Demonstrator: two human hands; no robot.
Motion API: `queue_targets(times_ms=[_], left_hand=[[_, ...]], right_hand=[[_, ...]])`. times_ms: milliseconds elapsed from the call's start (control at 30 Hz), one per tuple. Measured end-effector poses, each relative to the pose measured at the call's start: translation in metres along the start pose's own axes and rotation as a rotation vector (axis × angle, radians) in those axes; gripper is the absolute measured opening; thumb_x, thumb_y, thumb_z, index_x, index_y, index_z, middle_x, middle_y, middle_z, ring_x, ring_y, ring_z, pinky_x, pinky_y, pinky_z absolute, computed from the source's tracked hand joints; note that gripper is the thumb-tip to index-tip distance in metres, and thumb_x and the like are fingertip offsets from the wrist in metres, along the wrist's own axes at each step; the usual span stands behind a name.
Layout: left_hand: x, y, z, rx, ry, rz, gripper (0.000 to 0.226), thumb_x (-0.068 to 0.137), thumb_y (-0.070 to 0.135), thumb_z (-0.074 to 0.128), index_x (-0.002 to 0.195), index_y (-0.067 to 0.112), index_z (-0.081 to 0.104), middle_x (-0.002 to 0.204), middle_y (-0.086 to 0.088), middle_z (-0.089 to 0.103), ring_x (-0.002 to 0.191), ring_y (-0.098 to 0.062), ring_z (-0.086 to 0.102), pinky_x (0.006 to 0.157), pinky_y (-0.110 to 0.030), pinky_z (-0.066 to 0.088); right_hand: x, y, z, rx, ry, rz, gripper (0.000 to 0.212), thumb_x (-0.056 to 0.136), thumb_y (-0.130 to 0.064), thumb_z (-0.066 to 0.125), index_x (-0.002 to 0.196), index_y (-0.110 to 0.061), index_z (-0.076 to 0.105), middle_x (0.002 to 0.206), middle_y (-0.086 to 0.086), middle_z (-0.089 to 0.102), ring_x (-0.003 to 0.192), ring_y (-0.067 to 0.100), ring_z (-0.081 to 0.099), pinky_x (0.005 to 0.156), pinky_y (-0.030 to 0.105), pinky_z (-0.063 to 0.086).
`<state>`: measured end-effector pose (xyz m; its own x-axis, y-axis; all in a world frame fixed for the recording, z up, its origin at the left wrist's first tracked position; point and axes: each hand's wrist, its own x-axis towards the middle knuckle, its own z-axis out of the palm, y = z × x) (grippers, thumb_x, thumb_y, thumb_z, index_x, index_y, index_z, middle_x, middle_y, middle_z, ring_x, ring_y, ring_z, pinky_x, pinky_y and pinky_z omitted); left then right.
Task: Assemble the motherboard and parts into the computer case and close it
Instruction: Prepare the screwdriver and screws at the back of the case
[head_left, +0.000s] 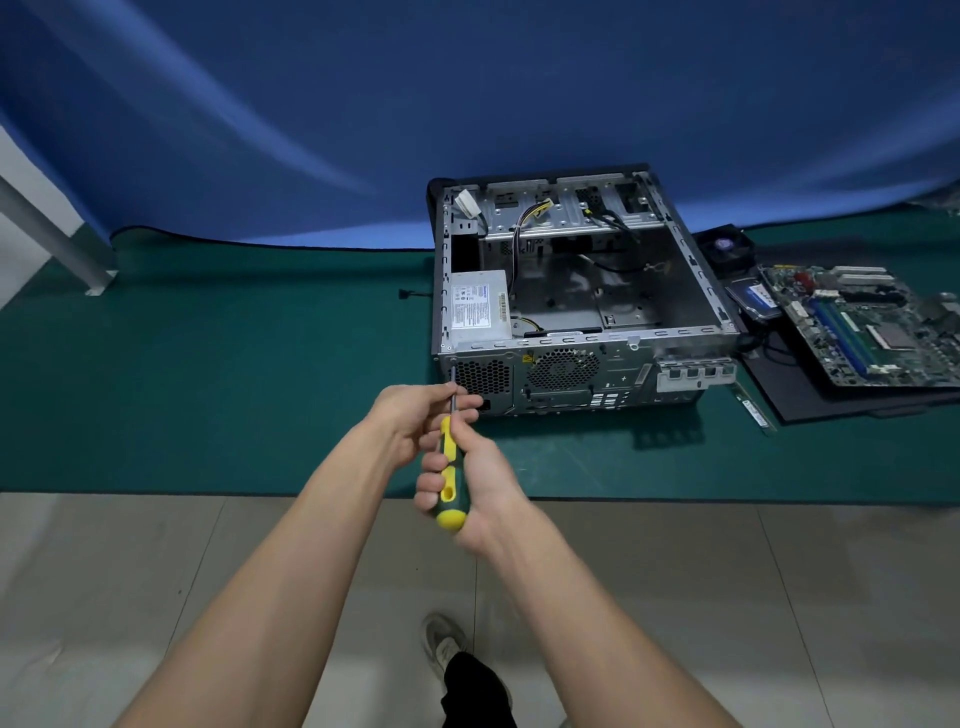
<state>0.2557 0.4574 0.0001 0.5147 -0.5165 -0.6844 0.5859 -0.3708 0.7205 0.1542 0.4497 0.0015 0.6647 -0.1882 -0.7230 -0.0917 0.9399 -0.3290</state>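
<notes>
From the head view, the right hand (475, 483) is wrapped round the yellow-green handle of a screwdriver (448, 467) at frame centre, while the left hand (415, 421) pinches its metal shaft. The tip meets the rear upper-left corner of the open computer case (571, 291) on the green counter (208, 389). The motherboard (872, 322) lies at the right edge.

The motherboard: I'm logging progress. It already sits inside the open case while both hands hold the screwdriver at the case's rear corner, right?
Not quite. The head view shows the motherboard lying on the mat right of the open case, not inside. Both the left hand and right hand do hold the screwdriver there.
</notes>
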Motion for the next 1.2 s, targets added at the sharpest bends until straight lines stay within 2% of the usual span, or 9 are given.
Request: queue_targets(times_ms=[100, 233, 400, 600, 700, 800, 933, 1000, 1200], left_hand=[[-0.002, 0.002, 0.001, 0.021, 0.018, 0.006, 0.016, 0.097, 0.009, 0.048, 0.086, 0.003, 0.057, 0.06, -0.003, 0.07, 0.046, -0.008, 0.065, 0.029, -0.013, 0.037], [0.0, 0.001, 0.004, -0.002, 0.021, -0.017, 0.015, 0.096, 0.007, 0.049, 0.085, 0.004, 0.058, 0.058, -0.004, 0.069, 0.045, -0.009, 0.064, 0.038, -0.017, 0.049], [0.0, 0.002, 0.01, -0.011, 0.032, 0.018, 0.022, 0.095, 0.009, 0.051, 0.076, 0.002, 0.061, 0.056, -0.002, 0.068, 0.035, -0.005, 0.053, 0.029, -0.015, 0.036], [-0.002, 0.005, 0.037, 0.031, 0.144, 0.161, 0.023, 0.091, 0.009, 0.055, 0.069, 0.005, 0.058, 0.044, -0.001, 0.054, 0.031, -0.011, 0.046, 0.033, -0.018, 0.038], [0.001, 0.019, 0.057, -0.004, 0.134, 0.255, 0.024, 0.092, 0.014, 0.054, 0.069, 0.006, 0.054, 0.044, -0.003, 0.047, 0.032, -0.013, 0.039, 0.033, -0.018, 0.034], [0.008, 0.036, 0.082, 0.01, 0.153, 0.327, 0.033, 0.095, 0.021, 0.048, 0.065, 0.007, 0.052, 0.036, 0.0, 0.044, 0.028, -0.011, 0.034, 0.032, -0.014, 0.025], [0.021, 0.056, 0.118, 0.101, 0.097, 0.382, 0.04, 0.097, 0.02, 0.041, 0.061, 0.007, 0.052, 0.035, -0.001, 0.042, 0.028, -0.011, 0.029, 0.032, -0.015, 0.02], [0.031, 0.067, 0.139, 0.219, 0.063, 0.406, 0.036, 0.09, 0.014, 0.045, 0.055, 0.01, 0.048, 0.039, -0.002, 0.037, 0.035, -0.014, 0.028, 0.036, -0.018, 0.021], [0.063, 0.089, 0.203, 0.495, -0.053, 0.561, 0.042, 0.086, 0.014, 0.051, 0.052, 0.018, 0.027, 0.049, 0.001, 0.023, 0.046, -0.013, 0.018, 0.051, -0.029, 0.016]], right_hand=[[-0.003, -0.002, -0.003, 0.009, -0.007, 0.017, 0.045, 0.096, -0.045, 0.049, 0.065, -0.012, 0.054, 0.045, -0.002, 0.043, 0.031, 0.011, 0.039, 0.035, 0.014, 0.032], [0.0, -0.005, -0.002, -0.35, 0.191, -0.057, 0.045, 0.096, -0.046, 0.048, 0.071, -0.011, 0.055, 0.05, 0.0, 0.045, 0.031, 0.013, 0.043, 0.041, 0.015, 0.037], [-0.011, -0.035, -0.004, -0.222, 0.034, 0.095, 0.053, 0.097, -0.053, 0.039, 0.061, -0.015, 0.044, 0.041, -0.005, 0.036, 0.026, 0.007, 0.032, 0.034, 0.009, 0.028], [-0.03, -0.083, -0.02, -0.572, 0.024, 0.111, 0.052, 0.098, -0.053, 0.038, 0.067, -0.014, 0.052, 0.04, -0.007, 0.041, 0.03, 0.005, 0.036, 0.036, 0.01, 0.03], [-0.04, -0.117, -0.02, -0.826, 0.074, 0.025, 0.051, 0.093, -0.057, 0.045, 0.065, -0.015, 0.055, 0.043, -0.007, 0.044, 0.034, 0.008, 0.039, 0.038, 0.013, 0.034], [-0.046, -0.148, -0.022, -1.057, 0.171, -0.197, 0.049, 0.083, -0.059, 0.06, 0.062, -0.015, 0.055, 0.043, -0.004, 0.046, 0.034, 0.012, 0.043, 0.038, 0.014, 0.034], [-0.053, -0.188, -0.025, -1.517, 0.472, -0.535, 0.024, 0.083, -0.035, 0.056, 0.067, -0.02, 0.049, 0.061, 0.002, 0.058, 0.06, 0.025, 0.055, 0.052, 0.027, 0.037], [-0.055, -0.212, -0.033, -1.538, 0.568, -0.631, 0.02, 0.083, -0.03, 0.053, 0.066, -0.021, 0.047, 0.065, 0.0, 0.057, 0.065, 0.025, 0.053, 0.054, 0.029, 0.034], [-0.065, -0.281, -0.073, -1.275, 0.764, -0.736, 0.029, 0.075, -0.029, 0.059, 0.055, -0.018, 0.043, 0.043, -0.006, 0.045, 0.043, 0.013, 0.04, 0.048, 0.027, 0.031]])
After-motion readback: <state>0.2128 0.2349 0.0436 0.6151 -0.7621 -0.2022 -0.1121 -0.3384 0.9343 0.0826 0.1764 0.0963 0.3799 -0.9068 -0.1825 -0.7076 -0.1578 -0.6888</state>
